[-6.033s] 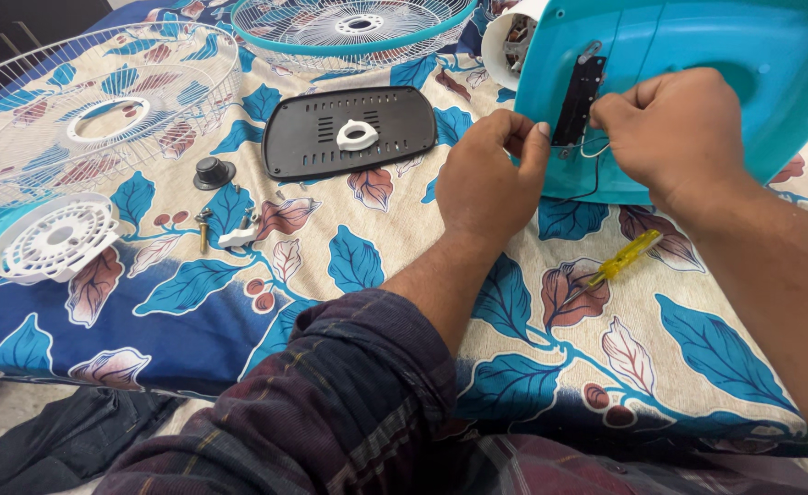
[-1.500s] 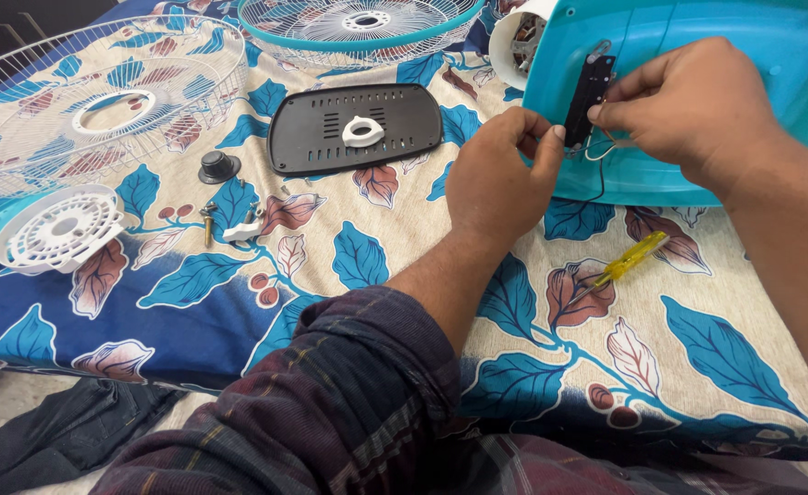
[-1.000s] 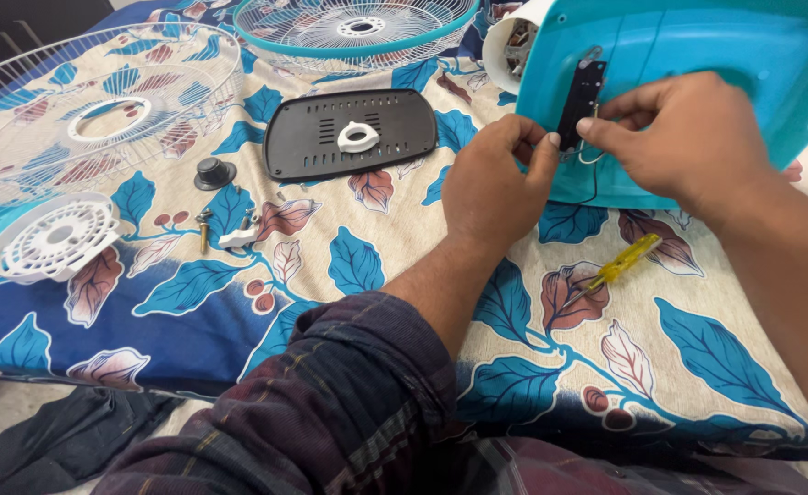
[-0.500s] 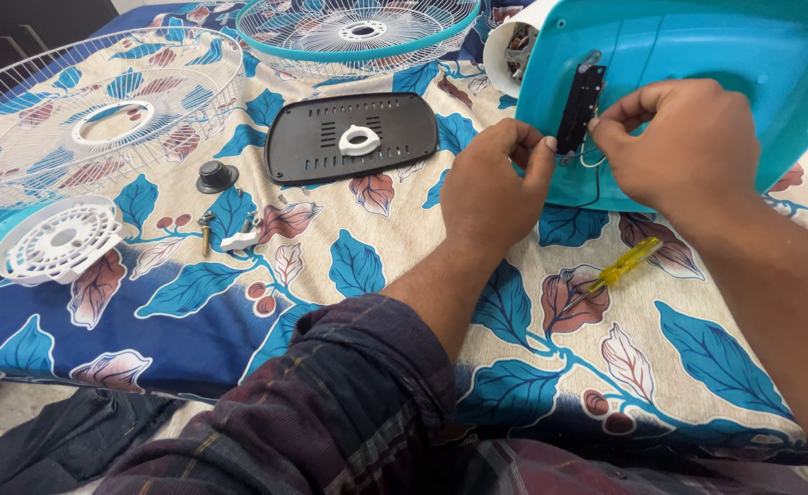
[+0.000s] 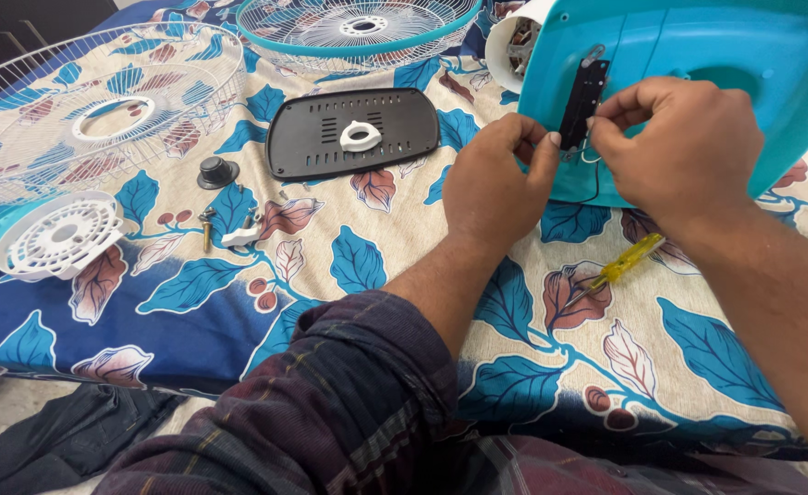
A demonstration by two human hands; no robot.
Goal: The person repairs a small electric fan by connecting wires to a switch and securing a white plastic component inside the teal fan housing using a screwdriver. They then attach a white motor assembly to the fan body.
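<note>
Black vented plate (image 5: 353,136) with a white ring on it lay mid-bed, toward the far edge. White wire grille (image 5: 83,119) at far left corner, teal-rimmed grille (image 5: 358,23) at far edge. Yellow screwdriver (image 5: 619,268) near the right edge. Black knob (image 5: 217,171) beside loose screws.

Both hands (image 5: 596,165) at black switch strip (image 5: 580,105) on teal fan housing (image 5: 697,55).

Not much moves here, honestly. Compared with six seconds back, the right hand (image 5: 674,151) sits higher on the teal fan housing (image 5: 743,64), its fingertips now pinching right beside the black switch strip (image 5: 580,103) instead of lower down by the thin wire loop. The left hand (image 5: 494,179) has crept up too, fingertips now touching the housing edge just below that strip.
</note>
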